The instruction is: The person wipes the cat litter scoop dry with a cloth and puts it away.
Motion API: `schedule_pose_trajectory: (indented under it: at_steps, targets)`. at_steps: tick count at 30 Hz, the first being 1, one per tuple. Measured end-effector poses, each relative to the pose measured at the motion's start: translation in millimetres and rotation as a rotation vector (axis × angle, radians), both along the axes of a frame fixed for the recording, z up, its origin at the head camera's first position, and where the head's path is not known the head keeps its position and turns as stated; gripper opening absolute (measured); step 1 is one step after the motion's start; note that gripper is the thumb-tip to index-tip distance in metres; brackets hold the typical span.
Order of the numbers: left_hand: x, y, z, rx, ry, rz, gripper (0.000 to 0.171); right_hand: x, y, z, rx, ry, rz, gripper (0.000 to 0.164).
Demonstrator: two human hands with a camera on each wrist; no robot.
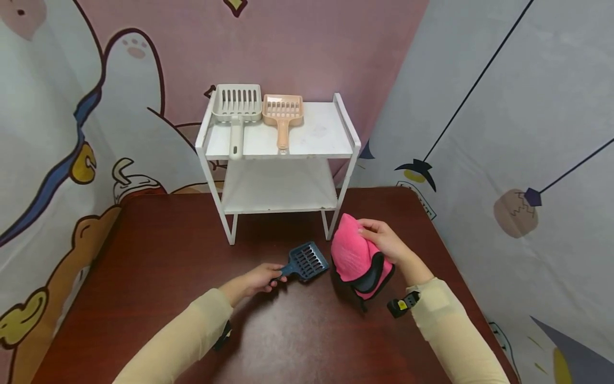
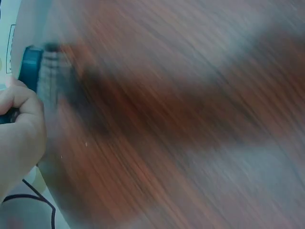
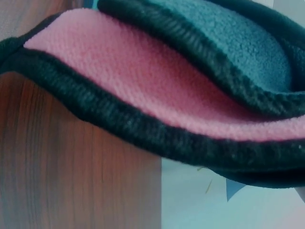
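Across the dark brown desk [image 1: 283,346], two arms in pale yellow sleeves [image 1: 179,338] reach forward, and both hands have something! Left hand [image 1: 261,278] first: fingers curled round the handle of a dark blue scoop [image 1: 308,261], the slotted head pointing up and to the right, just in front of the white rack [image 1: 280,186]. The left wrist view has that grip too, at its left edge, though the scoop's slots blur there; whether the scoop touches the desk, I cannot tell.

Over to the right hand [image 1: 384,240], and it's a pinch, thumb and fingers on the upper right edge of a pink cloth [image 1: 350,253]! That cloth hangs near the rack's right front leg, just beside the scoop's head and apart from it. Black trim runs along its edge, a dark grey lining shows at the fold, and the right wrist view is nearly filled with it.

Up on the rack's top shelf [image 1: 326,128], two more scoops lie side by side: a white scoop [image 1: 237,114] on the left, a smaller peach scoop [image 1: 283,118] next to it, both handles pointing to the front. Behind it all, a pink and pale grey wall [image 1: 307,48] with cartoon drawings!
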State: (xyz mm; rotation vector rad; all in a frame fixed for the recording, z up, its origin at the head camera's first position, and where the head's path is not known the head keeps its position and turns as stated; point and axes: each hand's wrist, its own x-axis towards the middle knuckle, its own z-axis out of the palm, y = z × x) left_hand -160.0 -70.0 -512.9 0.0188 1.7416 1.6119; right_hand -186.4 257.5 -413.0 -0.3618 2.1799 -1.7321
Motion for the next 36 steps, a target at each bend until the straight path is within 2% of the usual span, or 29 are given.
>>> schedule_pose_trajectory:
  at_steps: [6,11,18,26,31,36]
  targets:
    - [-1.1,-22,10.3,0.016,0.040,-0.048,0.040,-0.2,-2,1.2,0.006,0.007,-0.012,0.037]
    - [-4.2,-40,25.1,0.021,0.054,-0.098,0.041,0.2,-2,3.1,0.010,0.013,-0.034,0.038]
    - [-13.2,-56,47.0,-0.023,0.047,-0.154,0.037,0.2,-5,7.1,0.045,0.059,-0.062,0.036]
    - [-20.6,-58,69.2,-0.034,0.066,-0.186,0.033,-0.8,-21,13.7,0.100,0.102,-0.058,0.034]
    - [-21.2,-54,79.9,-0.044,0.076,-0.228,0.037,-0.7,-35,17.5,0.097,0.112,-0.020,0.033]
    - [-20.6,-47,89.9,-0.058,0.076,-0.233,0.038,0.6,-52,19.3,0.067,0.108,0.036,0.032]
